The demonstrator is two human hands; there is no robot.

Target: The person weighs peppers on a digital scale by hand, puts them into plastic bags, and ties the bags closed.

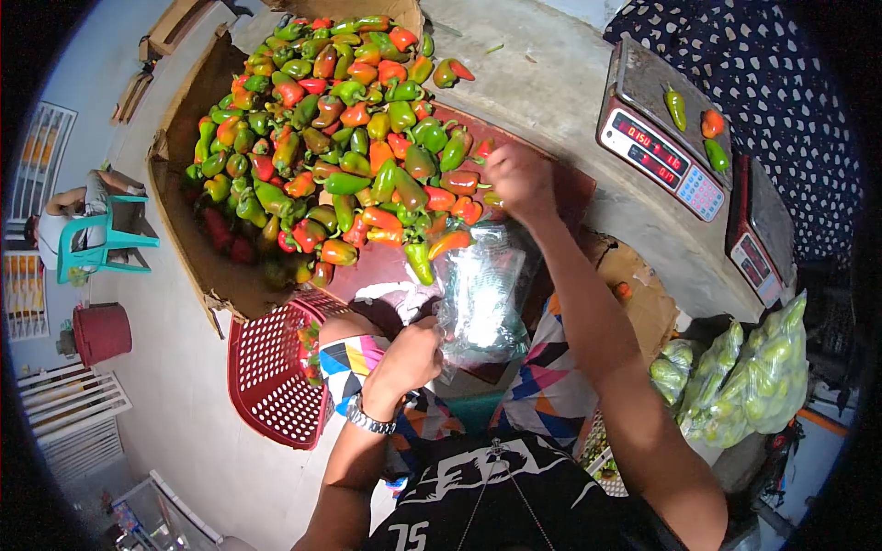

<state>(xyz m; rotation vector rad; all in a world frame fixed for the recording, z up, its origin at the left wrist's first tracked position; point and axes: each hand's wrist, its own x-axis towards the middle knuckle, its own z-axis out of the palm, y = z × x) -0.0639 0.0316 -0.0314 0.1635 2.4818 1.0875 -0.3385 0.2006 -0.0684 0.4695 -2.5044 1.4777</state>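
Note:
A large heap of red, green and mixed-colour peppers spreads over a dark red board and into an open cardboard box. Clear plastic bags lie shiny and flat in front of the heap, near my lap. My left hand, with a metal watch on its wrist, is closed at the left edge of the bags and pinches the plastic. My right hand is closed at the right side of the heap, beside a few peppers. What its fingers hold, if anything, is hidden.
Two digital scales stand at the right; the nearer-to-heap scale bears three peppers. Bags of green produce sit below them. A red perforated basket is by my left knee. Farther left, a person sits on a teal chair.

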